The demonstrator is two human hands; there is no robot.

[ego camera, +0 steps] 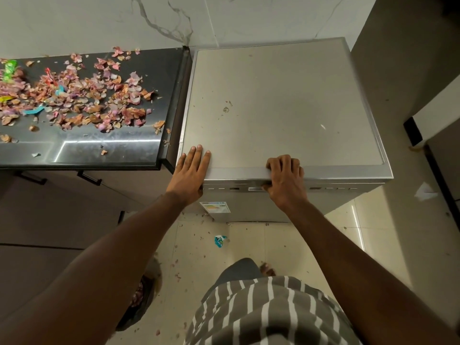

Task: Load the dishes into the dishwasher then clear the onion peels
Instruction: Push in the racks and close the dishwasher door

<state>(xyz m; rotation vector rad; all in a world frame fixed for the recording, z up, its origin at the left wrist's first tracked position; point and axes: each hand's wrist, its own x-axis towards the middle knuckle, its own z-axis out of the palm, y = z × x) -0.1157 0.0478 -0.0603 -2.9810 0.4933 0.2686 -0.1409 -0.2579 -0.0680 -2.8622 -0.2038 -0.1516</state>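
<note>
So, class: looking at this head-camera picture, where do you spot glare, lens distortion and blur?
Head view: bright streaks of glare run along the black countertop near its front edge and on the floor tiles; the wide-angle lens bows the dishwasher edges and stretches the forearms; the onion peels stay fairly sharp, with the frame's corners softer.

Dishwasher (281, 108) top lies bare; onion peels (74, 95) crowd the counter (104, 148) beside it.
</note>
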